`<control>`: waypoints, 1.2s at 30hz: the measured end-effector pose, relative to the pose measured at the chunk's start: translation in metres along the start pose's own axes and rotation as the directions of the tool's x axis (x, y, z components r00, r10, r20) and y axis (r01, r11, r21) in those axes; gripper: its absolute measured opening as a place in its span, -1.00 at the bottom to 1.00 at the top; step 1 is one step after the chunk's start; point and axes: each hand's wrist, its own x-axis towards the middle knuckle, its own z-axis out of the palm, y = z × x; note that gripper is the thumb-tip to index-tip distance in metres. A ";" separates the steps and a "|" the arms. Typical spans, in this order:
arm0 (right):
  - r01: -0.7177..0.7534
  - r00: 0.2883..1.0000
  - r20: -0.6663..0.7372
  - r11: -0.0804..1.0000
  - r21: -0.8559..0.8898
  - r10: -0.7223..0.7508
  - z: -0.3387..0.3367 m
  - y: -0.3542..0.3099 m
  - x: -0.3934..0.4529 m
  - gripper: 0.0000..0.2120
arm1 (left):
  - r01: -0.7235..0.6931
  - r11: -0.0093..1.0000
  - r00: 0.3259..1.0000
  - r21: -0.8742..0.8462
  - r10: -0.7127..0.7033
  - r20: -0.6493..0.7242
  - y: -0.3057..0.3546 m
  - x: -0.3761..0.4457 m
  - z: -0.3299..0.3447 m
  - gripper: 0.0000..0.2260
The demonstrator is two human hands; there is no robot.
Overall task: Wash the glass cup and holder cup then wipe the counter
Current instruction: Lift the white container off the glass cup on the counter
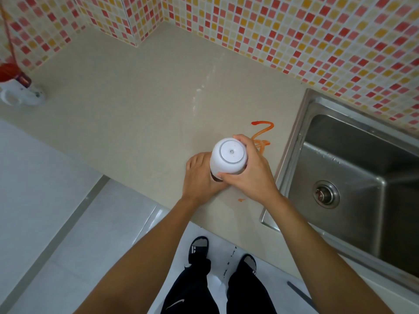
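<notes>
Just left of the sink (340, 168), I close my right hand (254, 175) around the white holder cup (229, 156); its smooth, stiff plastic seems light. My left hand (199, 177) wraps whatever sits underneath, probably fragile glass, mostly hidden.

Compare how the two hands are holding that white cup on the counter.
The right hand wraps the white cup high on its side, fingers curled over the near edge; the left hand sits lower, at the base, partly hidden behind the cup. The right hand lies nearer the sink and the orange smear; the left hand is on the far side from them. Both are bare and closed on the same cup above the counter.
</notes>
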 end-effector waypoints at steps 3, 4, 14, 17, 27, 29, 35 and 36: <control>0.013 1.000 -0.016 1.000 0.017 -0.012 -0.005 -0.004 -0.001 -0.16 | -0.003 1.000 1.000 0.004 0.002 0.004 0.000 0.000 0.000 -0.40; 0.016 1.000 -0.019 1.000 0.024 -0.016 -0.007 -0.005 -0.001 -0.16 | -0.001 1.000 1.000 0.000 0.001 0.004 0.000 0.000 0.000 -0.40; 0.007 0.997 -0.073 0.997 0.082 -0.001 -0.016 -0.017 -0.007 -0.18 | -0.021 1.000 1.000 -0.012 0.021 -0.008 0.002 -0.002 -0.004 -0.39; 0.007 0.994 -0.111 0.995 0.103 0.004 -0.019 -0.020 -0.010 -0.19 | -0.018 1.000 1.000 -0.006 0.018 -0.008 0.002 -0.004 -0.004 -0.36; -0.131 0.894 -0.162 0.589 0.797 0.418 -0.059 0.012 -0.001 -0.43 | -0.014 0.999 1.000 0.049 0.015 -0.009 0.006 -0.003 -0.007 -0.32; -0.142 0.887 -0.109 0.490 0.860 0.449 -0.061 0.023 -0.004 -0.43 | -0.008 0.999 1.000 0.050 0.009 -0.015 0.007 -0.003 -0.008 -0.31; -0.252 0.889 0.027 0.441 0.862 0.456 -0.057 0.048 -0.008 -0.45 | 0.036 0.999 0.999 -0.026 -0.036 0.018 0.009 -0.004 -0.011 -0.20; -0.262 0.890 0.026 0.462 0.847 0.456 -0.056 0.051 -0.006 -0.42 | 0.047 0.998 0.999 -0.051 -0.046 0.027 0.010 -0.004 -0.011 -0.17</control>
